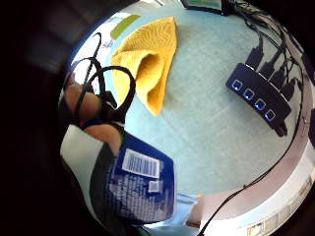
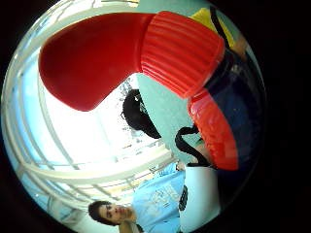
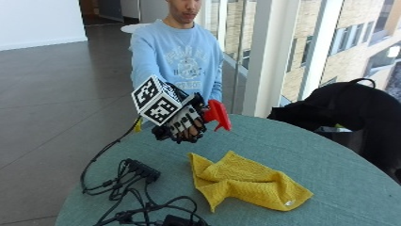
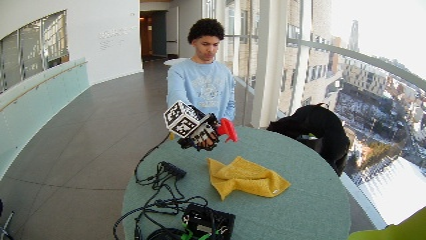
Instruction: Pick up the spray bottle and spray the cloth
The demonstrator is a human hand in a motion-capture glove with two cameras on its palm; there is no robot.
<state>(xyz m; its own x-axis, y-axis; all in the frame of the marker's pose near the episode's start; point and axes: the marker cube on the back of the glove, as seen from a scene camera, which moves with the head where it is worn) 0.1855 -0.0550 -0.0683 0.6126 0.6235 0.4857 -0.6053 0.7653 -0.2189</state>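
My gloved right hand (image 3: 183, 123) grips a spray bottle with a red trigger head (image 3: 217, 114) and holds it in the air above the table, over its near-left part. The bottle's dark blue label (image 1: 140, 186) fills the little finger side palm view, and its ribbed red head (image 2: 146, 53) fills the thumb side view. A crumpled yellow cloth (image 3: 245, 181) lies on the green table (image 3: 332, 160), below and to the right of the hand. The same cloth (image 1: 148, 58) shows beyond the bottle in the palm view, and again (image 4: 245, 177) in the wide view.
A black hub (image 3: 143, 169) with cables trailing off the edge lies on the table left of the cloth; it also shows as hub (image 1: 259, 95) in the palm view. A black bag (image 3: 351, 110) sits at the table's far right. More black gear (image 4: 208, 221) sits at the front edge.
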